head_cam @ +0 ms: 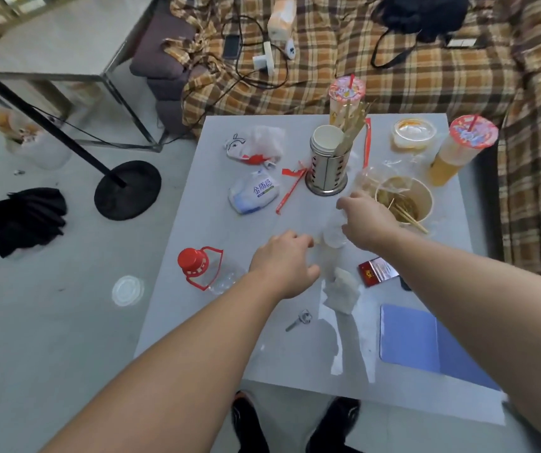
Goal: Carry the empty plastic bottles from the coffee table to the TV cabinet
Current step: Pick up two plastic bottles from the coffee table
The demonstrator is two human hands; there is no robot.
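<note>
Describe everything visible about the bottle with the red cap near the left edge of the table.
The bottle with the red cap is clear plastic and looks empty. It has a ribbed red screw cap and a red carry handle looped at its neck. It lies on its side near the coffee table's left edge, cap toward that edge. The left hand is close beside it, not touching.

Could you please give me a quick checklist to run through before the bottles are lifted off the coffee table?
1. Right hand around a clear bottle: ok, fingers curl on it, though blur hides how firm the grip is.
2. Left hand gripping something: cannot tell, the spot under its fingers is blurred.
3. Red-capped bottle within reach: ok, lying near the table edge, untouched.
4. Bottles empty: the red-capped one looks empty; the held one, cannot tell.
5. Lifting path: not ok, a bowl of skewers and a metal holder stand close by.
</note>
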